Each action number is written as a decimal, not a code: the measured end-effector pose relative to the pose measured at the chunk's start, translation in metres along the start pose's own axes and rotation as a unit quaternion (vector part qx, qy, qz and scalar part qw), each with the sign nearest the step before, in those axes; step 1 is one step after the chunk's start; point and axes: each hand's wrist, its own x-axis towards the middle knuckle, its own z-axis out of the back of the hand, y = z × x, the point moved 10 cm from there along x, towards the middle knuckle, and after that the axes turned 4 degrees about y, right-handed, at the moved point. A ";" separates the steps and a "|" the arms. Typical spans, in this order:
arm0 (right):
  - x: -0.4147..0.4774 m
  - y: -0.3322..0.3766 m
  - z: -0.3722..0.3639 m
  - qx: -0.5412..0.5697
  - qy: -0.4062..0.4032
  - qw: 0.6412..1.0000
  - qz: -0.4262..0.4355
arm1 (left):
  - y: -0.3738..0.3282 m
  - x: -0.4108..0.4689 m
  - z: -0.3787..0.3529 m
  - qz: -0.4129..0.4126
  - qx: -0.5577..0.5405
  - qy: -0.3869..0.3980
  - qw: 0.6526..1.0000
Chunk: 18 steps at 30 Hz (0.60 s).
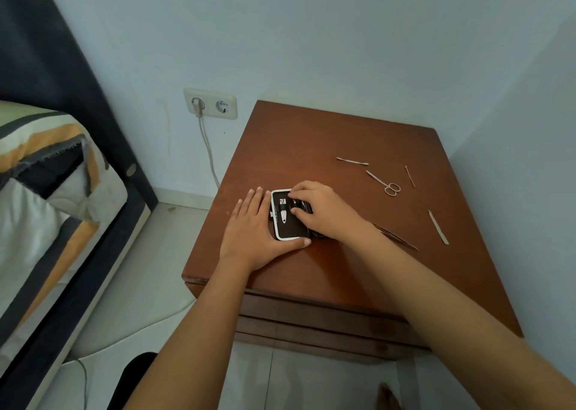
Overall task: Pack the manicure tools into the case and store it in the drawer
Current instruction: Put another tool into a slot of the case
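Observation:
An open manicure case (285, 232), dark inside with a white rim, lies on the brown nightstand (299, 148). A nail clipper (283, 213) sits strapped in it. My left hand (252, 232) lies flat against the case's left side, thumb along its near edge. My right hand (324, 210) covers the case's right part, fingertips pressing on a small metal tool there. Loose on the top lie a cuticle pusher (352, 161), small scissors (385, 183), a thin pick (410, 176), a nail file (438, 226) and tweezers (397, 238) by my right wrist.
The nightstand's drawer fronts (311, 322) show shut below its near edge. A wall socket (210, 103) with a plugged cable is at the left. A bed with a striped cover (40, 191) stands at the far left. Walls close in behind and to the right.

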 end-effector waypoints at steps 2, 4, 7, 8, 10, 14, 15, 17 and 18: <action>-0.003 -0.001 -0.002 -0.004 0.020 1.000 0.003 | 0.000 0.000 -0.001 0.000 0.001 0.002 1.000; -0.004 0.000 -0.004 -0.010 0.037 0.999 0.005 | 0.000 0.000 -0.001 -0.001 0.001 0.000 1.000; -0.003 0.000 -0.004 -0.008 0.043 0.999 0.004 | 0.001 0.000 -0.001 0.000 0.000 0.000 1.000; -0.002 -0.001 -0.004 0.001 0.041 0.999 0.005 | 0.001 0.000 -0.002 0.000 -0.002 0.001 1.000; -0.004 -0.004 -0.004 0.027 0.032 0.999 0.005 | 0.001 0.000 -0.002 0.000 -0.004 0.003 1.000; -0.015 -0.012 -0.006 0.071 -0.018 0.997 -0.004 | 0.000 0.000 -0.001 0.002 -0.003 0.005 1.000; -0.017 -0.013 -0.006 0.085 -0.031 0.996 -0.009 | 0.000 0.000 -0.001 0.002 0.000 0.006 1.000; -0.020 -0.015 -0.005 0.114 -0.050 0.992 -0.019 | -0.001 0.000 -0.001 0.001 0.006 0.008 1.000; -0.021 -0.016 -0.004 0.124 -0.054 0.991 -0.023 | -0.001 0.000 -0.001 0.001 0.006 0.008 1.000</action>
